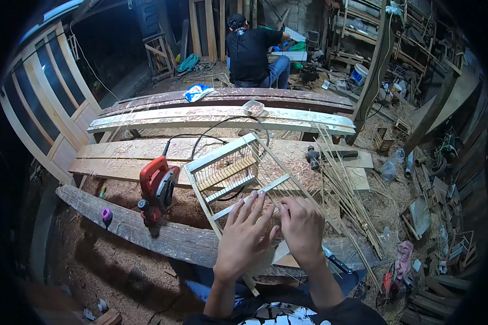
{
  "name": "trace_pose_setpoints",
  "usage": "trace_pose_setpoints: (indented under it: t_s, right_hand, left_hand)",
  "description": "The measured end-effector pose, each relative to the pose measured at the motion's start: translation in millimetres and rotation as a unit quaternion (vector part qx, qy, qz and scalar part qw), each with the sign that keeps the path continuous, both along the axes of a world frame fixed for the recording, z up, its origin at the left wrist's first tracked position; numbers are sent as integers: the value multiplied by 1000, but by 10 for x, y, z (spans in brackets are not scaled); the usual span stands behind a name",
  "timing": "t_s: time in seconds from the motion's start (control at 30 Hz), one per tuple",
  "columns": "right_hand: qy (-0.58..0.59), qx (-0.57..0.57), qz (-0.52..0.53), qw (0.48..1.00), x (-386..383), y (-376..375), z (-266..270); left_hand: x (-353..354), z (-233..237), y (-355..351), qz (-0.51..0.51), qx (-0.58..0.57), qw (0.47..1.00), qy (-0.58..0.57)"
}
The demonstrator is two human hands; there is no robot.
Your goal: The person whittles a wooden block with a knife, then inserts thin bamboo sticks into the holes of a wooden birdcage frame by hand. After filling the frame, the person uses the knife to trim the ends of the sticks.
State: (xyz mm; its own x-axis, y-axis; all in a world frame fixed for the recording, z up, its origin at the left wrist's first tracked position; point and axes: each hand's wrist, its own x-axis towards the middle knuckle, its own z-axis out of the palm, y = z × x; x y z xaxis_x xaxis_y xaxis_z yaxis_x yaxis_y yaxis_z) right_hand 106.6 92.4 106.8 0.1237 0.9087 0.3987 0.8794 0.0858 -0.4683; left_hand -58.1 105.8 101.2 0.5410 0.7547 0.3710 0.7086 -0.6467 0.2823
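A wooden frame strung with thin rods, like a small cage panel, leans in front of me across the boards. My left hand lies over its near part, fingers stretched out and fingertips at a pale crossbar. Close beside it, my right hand is closed, its fingers curled and pressed together near the frame's right side. What they pinch, if anything, is hidden. A black-handled knife lies just right of my right wrist. Thin bamboo strips are heaped to the right of the frame.
A red electric planer stands left of the frame, its cord running behind. A hammer lies on the shaving-covered planks. A purple object sits on the rough near beam. Another person sits at the back.
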Motion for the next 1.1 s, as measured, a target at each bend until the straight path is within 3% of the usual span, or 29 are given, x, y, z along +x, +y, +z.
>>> trace_pose_setpoints:
  t_s: [0.63, 0.9, 1.1]
  right_hand:
    - [-31, 15, -8, 999, 18, -62, 24]
    - [-5, 72, 4, 997, 164, -444, 158]
    - [85, 15, 25, 996, 444, -744, 122]
  left_hand:
    - [-15, 3, 0, 1, -30, 999, -31]
    - [-46, 26, -6, -1, -28, 999, -40]
    - [-36, 18, -18, 5, -29, 998, -48]
